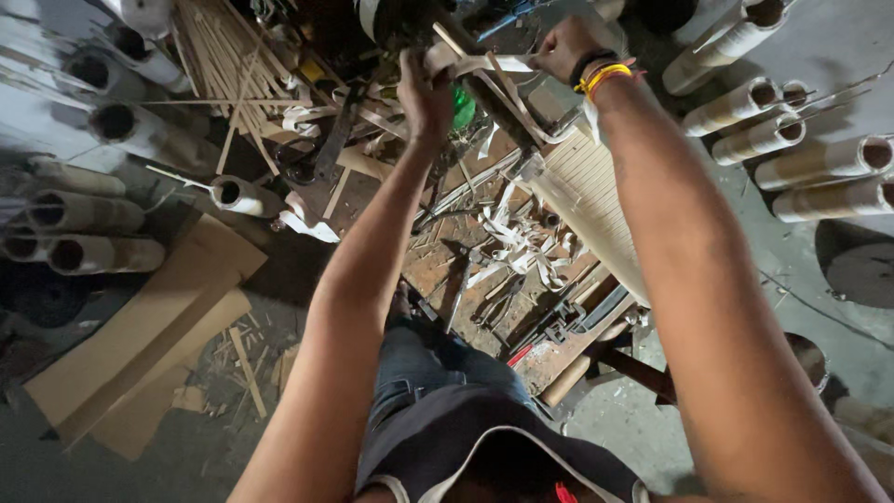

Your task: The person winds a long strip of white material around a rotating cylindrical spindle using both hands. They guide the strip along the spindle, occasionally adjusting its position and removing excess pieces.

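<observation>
Head view: pale strip (484, 65) is gripped by left hand (424, 93) and right hand (563, 47), fingers clenched, at top centre; many cut strips (521, 247) are already scattered on worktop (447, 265).

At the top of the frame, the right hand (565, 45) wears a yellow and orange band (603, 76) beside a black one, and the pale cream strip (484, 65) runs across to the left hand (424, 93), with a bright green object (463, 107) just beside it. The tubes (819, 163) at the right and left edges are pale beige with dark hollow ends, and the cardboard (140, 345) at lower left is plain tan. White scraps (521, 247) lie on the reddish-brown bench (438, 265) at centre, above blue jeans (424, 363) and a black apron (466, 419) with a white edge.
</observation>
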